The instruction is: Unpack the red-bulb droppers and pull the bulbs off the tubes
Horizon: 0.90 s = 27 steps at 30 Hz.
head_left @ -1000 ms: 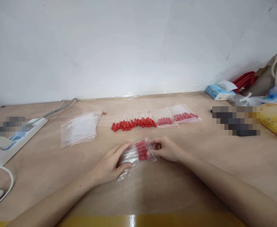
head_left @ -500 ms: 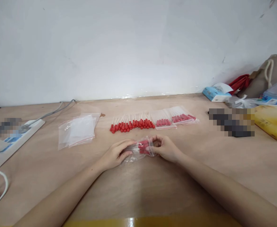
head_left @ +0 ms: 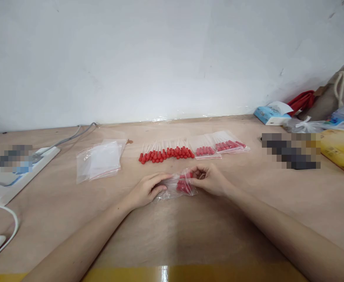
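Between my hands, low over the table, is a clear zip bag point(head_left: 163, 194) with several red-bulbed droppers point(head_left: 184, 185) in it, bulbs toward the right. My left hand point(head_left: 146, 190) grips the bag's left end between thumb and fingers. At the other end, my right hand point(head_left: 209, 179) is closed in a pinch by the bag's mouth, touching a red bulb; whether it grips bulb or film is partly hidden. Beyond them lies a row of loose droppers point(head_left: 166, 153) with red bulbs toward me. Filled zip bags point(head_left: 204, 150) lie to its right.
A stack of flat zip bags point(head_left: 103, 158) lies left of the row. Farther left is a power strip point(head_left: 47, 158) with cables. At right are a blurred dark object point(head_left: 292, 152), a yellow packet point(head_left: 340, 150) and a tissue box point(head_left: 271, 114). A wall point(head_left: 160, 58) closes the back.
My right hand's fingers have shifted up along the bag's mouth to the upper red bulb. The bulbs sit slightly farther right. My left hand keeps its grip; the whole view has shifted a little.
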### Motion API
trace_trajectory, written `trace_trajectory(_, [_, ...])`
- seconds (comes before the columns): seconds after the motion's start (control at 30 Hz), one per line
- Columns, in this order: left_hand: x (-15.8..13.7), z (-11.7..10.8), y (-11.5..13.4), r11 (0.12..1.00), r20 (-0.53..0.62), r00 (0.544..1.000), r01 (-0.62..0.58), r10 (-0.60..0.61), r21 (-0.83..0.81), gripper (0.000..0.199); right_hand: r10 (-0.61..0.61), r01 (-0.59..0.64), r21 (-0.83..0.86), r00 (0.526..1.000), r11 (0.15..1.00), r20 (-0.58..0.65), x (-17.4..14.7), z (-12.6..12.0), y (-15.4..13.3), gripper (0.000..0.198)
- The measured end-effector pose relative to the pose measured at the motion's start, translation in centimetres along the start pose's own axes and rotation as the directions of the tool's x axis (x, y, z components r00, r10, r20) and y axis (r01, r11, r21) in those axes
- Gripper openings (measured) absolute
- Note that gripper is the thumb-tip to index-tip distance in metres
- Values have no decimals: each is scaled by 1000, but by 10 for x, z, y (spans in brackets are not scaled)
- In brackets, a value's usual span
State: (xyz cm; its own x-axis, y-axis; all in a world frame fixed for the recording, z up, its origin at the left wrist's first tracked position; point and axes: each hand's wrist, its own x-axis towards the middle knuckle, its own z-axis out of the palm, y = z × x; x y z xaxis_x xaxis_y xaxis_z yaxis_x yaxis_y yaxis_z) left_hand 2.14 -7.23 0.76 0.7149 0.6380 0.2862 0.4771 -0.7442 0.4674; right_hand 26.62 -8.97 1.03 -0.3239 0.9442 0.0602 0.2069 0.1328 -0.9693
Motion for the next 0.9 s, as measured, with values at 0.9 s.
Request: trace_trajectory(0.9, [1, -3, 1, 999, 12, 999, 38, -37, -40, 32, -6, 71, 124, 887, 990, -462, 0, -138, -23, 26])
